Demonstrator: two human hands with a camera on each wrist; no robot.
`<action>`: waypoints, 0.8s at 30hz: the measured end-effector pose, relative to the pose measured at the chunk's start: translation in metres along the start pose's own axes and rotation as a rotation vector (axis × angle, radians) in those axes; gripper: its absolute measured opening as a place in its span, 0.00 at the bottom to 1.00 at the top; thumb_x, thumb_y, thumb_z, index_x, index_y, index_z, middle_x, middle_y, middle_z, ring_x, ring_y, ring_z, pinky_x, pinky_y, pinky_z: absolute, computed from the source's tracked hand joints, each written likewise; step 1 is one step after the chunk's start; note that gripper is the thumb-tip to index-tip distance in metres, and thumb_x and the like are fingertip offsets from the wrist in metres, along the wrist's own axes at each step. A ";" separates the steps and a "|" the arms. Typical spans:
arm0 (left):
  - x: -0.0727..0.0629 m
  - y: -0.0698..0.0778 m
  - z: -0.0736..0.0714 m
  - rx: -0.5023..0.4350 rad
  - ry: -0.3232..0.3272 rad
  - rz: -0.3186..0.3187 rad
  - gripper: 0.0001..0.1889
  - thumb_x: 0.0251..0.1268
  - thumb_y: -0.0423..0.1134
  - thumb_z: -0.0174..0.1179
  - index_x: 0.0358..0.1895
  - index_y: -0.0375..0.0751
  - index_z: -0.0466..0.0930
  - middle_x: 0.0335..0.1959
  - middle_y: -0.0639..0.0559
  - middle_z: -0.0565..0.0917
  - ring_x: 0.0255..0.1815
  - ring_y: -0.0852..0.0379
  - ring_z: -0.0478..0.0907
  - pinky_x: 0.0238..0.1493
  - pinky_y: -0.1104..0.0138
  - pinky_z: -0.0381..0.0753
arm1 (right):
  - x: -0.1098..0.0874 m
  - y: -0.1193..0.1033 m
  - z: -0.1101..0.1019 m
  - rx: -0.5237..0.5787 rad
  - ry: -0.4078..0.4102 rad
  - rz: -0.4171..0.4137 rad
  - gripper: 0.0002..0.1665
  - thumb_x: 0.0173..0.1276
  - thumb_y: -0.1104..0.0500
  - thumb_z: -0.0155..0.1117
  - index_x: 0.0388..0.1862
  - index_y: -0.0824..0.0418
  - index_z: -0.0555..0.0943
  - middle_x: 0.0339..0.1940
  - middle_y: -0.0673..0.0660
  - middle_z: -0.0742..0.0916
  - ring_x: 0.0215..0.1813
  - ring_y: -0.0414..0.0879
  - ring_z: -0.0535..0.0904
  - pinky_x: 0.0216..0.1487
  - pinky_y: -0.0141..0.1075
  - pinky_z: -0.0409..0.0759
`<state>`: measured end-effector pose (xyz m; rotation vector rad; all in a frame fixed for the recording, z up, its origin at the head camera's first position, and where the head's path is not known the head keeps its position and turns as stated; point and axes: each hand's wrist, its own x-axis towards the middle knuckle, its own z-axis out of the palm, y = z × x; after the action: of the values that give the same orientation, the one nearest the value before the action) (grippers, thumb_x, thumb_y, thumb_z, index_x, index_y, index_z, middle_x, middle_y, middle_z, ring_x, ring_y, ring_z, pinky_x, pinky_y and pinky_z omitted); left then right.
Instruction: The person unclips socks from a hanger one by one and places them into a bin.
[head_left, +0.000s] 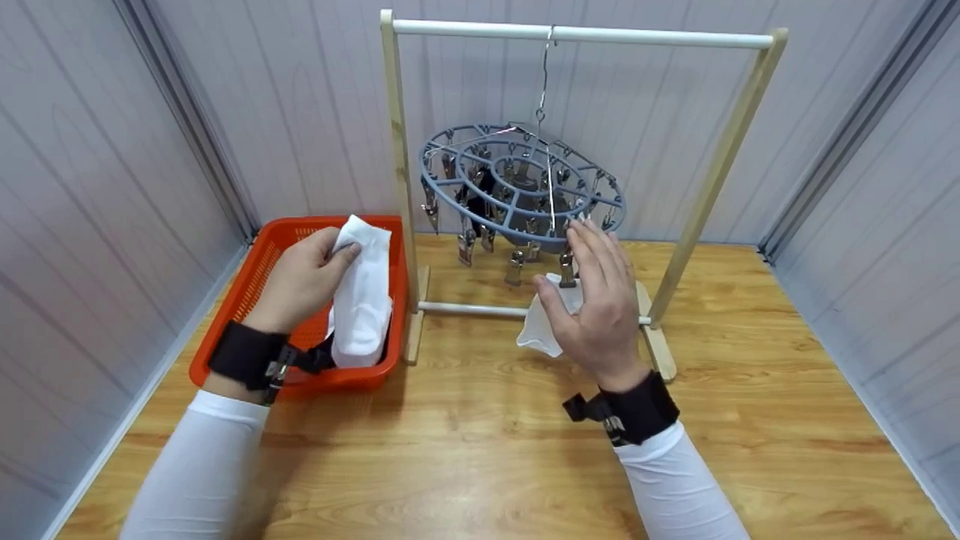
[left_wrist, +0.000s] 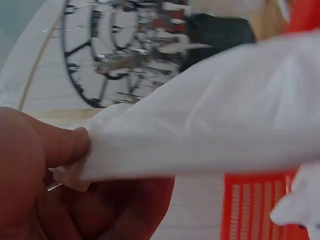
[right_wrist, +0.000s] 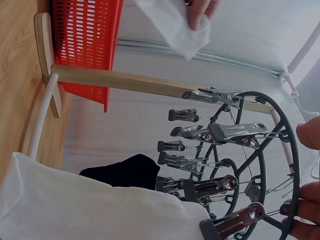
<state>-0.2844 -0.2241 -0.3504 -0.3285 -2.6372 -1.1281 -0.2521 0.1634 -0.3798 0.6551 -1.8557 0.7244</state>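
My left hand (head_left: 304,277) pinches one end of a white sock (head_left: 362,300) between thumb and fingers, and the sock hangs down over the orange basket (head_left: 296,384). In the left wrist view, the thumb presses on the gathered end of that sock (left_wrist: 200,120). My right hand (head_left: 600,307) is at the near right rim of a round grey clip hanger (head_left: 514,202). Its fingers are fairly straight, with fingertips against the ring in the right wrist view, and the thumb is apart. Beside this hand, a second white sock (right_wrist: 100,202) hangs from a metal clip (right_wrist: 235,222).
The hanger hangs tilted by a metal hook (head_left: 545,75) from the white top bar (head_left: 660,37) of a wooden-legged stand. Several metal clips dangle around its rings. A black sock (right_wrist: 125,172) hangs among them. More white cloth lies in the basket. Panelled walls enclose the wooden table (head_left: 465,457).
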 end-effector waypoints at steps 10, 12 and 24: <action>0.011 -0.023 0.014 -0.024 -0.215 -0.093 0.17 0.89 0.45 0.58 0.60 0.33 0.83 0.42 0.42 0.84 0.37 0.50 0.81 0.34 0.64 0.83 | 0.001 0.000 -0.001 0.001 -0.011 -0.005 0.37 0.76 0.52 0.72 0.73 0.75 0.78 0.75 0.73 0.81 0.80 0.67 0.74 0.85 0.63 0.60; 0.014 -0.027 0.018 -0.011 -0.248 -0.109 0.15 0.89 0.44 0.58 0.57 0.33 0.83 0.39 0.43 0.84 0.34 0.51 0.81 0.31 0.64 0.84 | 0.000 0.000 -0.002 0.004 -0.014 -0.008 0.37 0.76 0.52 0.72 0.73 0.75 0.78 0.76 0.72 0.81 0.80 0.67 0.74 0.85 0.62 0.60; 0.031 -0.037 0.020 0.212 -0.338 -0.213 0.25 0.85 0.45 0.61 0.70 0.27 0.78 0.49 0.36 0.90 0.40 0.44 0.91 0.42 0.52 0.90 | 0.000 -0.001 -0.002 0.000 -0.018 -0.002 0.37 0.76 0.51 0.71 0.73 0.75 0.78 0.75 0.73 0.81 0.81 0.65 0.73 0.86 0.60 0.60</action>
<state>-0.3281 -0.2305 -0.3788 -0.2152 -3.1213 -0.9034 -0.2495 0.1643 -0.3791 0.6660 -1.8713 0.7191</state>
